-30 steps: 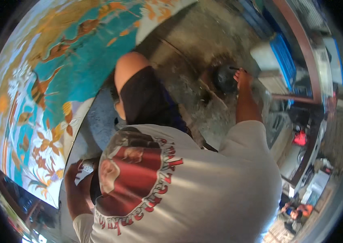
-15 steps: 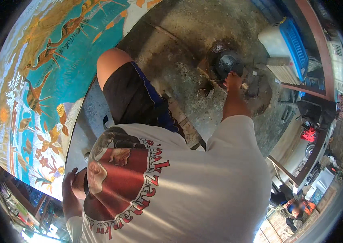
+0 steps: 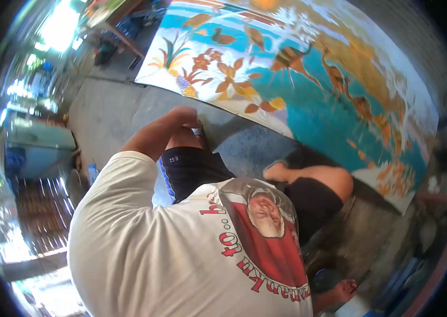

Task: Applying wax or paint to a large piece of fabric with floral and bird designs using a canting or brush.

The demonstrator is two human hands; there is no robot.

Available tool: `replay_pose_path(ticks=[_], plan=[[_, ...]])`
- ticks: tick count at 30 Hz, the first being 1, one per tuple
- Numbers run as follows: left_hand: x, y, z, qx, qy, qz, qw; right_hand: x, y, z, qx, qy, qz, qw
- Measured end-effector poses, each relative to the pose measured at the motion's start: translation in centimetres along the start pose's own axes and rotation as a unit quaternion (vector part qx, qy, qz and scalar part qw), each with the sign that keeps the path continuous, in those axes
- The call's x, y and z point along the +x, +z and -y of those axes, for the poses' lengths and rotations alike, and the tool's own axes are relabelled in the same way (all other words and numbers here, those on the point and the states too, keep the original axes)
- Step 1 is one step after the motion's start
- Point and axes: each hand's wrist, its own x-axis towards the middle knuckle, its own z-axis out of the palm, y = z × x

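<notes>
Now the view swings around and the right hand is gone from the dark round thing. Only the left hand (image 3: pixel 185 114) shows, resting by the big painted cloth (image 3: pixel 308 79) on the floor (image 3: pixel 107 116); I cannot tell how its fingers sit.

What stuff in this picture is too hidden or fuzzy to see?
- Right hand: nowhere in the head view, so what it is doing cannot be told.
- Left hand: its fingers curl away at the edge of the painted cloth, so any grip is hidden.
- Painted cloth: the far part is cut off by the picture's rim.
- Lap: covered by the white T-shirt.
- Left background: blurred by glare.
</notes>
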Motion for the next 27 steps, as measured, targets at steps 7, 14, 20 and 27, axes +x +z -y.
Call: replay_pose_path(ticks=[7,14,20,27], plan=[[1.9,1.0,4.8,-0.424,-0.013,-0.024,0.905,-7.8,37.1,-11.0,0.099,0.238,0.452,0.854],[4.5,0.1,6.4,-0.579,-0.156,-0.421,0.68,-34.2,60.2,-29.0,0.049,0.423,0.572,0.701],[4.5,-0.2,13.5,-0.878,-0.279,-0.335,0.197,-53.0,62.8,-46.5,-0.068,0.483,0.654,0.578],[8.4,1.9,16.0,-0.957,-0.132,-0.241,0.087,-67.5,58.0,-62.4,-0.225,0.251,0.79,0.512]])
